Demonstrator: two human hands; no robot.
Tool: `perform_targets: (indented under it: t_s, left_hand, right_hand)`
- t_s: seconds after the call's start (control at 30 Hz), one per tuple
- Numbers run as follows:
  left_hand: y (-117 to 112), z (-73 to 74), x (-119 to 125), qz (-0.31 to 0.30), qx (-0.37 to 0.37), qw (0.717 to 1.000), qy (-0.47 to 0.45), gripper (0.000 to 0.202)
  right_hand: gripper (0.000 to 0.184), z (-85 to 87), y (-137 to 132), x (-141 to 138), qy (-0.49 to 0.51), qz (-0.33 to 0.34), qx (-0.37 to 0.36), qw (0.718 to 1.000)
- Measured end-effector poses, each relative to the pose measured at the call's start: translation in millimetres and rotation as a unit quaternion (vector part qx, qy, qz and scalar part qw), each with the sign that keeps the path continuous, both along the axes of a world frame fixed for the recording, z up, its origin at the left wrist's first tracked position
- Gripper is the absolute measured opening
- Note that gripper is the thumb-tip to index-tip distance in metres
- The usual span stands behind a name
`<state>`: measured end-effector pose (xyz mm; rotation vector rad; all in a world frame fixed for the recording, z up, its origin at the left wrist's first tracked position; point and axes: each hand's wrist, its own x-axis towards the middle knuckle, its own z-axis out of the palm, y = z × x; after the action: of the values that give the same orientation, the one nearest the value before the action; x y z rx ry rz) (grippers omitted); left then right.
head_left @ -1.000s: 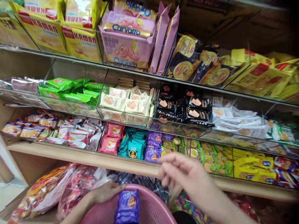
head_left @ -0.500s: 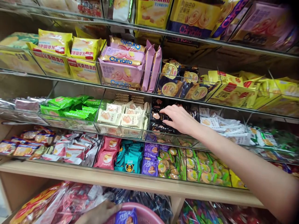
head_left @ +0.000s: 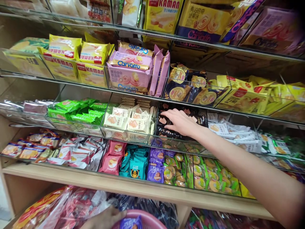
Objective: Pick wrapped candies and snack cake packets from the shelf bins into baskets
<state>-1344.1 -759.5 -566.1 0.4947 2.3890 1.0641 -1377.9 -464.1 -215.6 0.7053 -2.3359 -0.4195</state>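
Observation:
My right hand (head_left: pixel 181 121) reaches into a shelf compartment of black snack packets (head_left: pixel 162 120). Its fingers are apart and bent a little, with the tips on or just above the packets; no packet is visibly gripped. At the bottom edge, my left hand (head_left: pixel 107 218) is wrapped over the left rim of a pink basin (head_left: pixel 151 216), partly cut off by the frame. Inside the basin lies a purple packet (head_left: pixel 131 223). Left of the black packets sit cream-coloured packets (head_left: pixel 138 123), and to the right are white packets (head_left: pixel 220 128).
Clear dividers and front panels split the shelves. Above are yellow wafer packs (head_left: pixel 63 68) and pink cookie packs (head_left: pixel 130 74). Below are red packets (head_left: pixel 111 162), teal packets (head_left: pixel 138 167) and purple packets (head_left: pixel 155 171). A wooden ledge (head_left: pixel 83 181) runs above bagged goods (head_left: pixel 78 206).
The view has shifted slightly, so the shelves appear a little further right and lower. My right hand stays at the black packets, and my left hand stays on the basin.

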Motion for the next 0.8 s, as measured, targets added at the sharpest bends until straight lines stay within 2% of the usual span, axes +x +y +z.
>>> perform_targets:
  t_s: [0.13, 0.3, 0.5, 0.67, 0.8]
  left_hand:
    - [-1, 1.8, 1, -0.004, 0.005, 1.000, 0.000, 0.063]
    - [-1, 4.8, 1, -0.007, 0.014, 1.000, -0.006, 0.061]
    - [-2, -0.3, -1, 0.001, 0.012, 1.000, -0.010, 0.059]
    - [0, 10.5, 4, -0.004, -0.003, 1.000, -0.009, 0.062]
    - [1, 18.9, 8, -0.006, -0.021, 1.000, -0.012, 0.064]
  right_hand:
    - [0.044, 0.4, 0, -1, -0.001, 0.007, 0.005, 1.000]
    - [0.046, 4.1, 3, 6, -0.012, 0.014, -0.037, 0.999]
    - [0.047, 6.0, 10, 14, -0.022, 0.085, -0.112, 0.990]
    - [0.047, 5.7, 18, 24, -0.003, 0.132, -0.178, 0.975]
    - [0.049, 7.1, 19, 43, 0.033, 0.167, -0.209, 0.963]
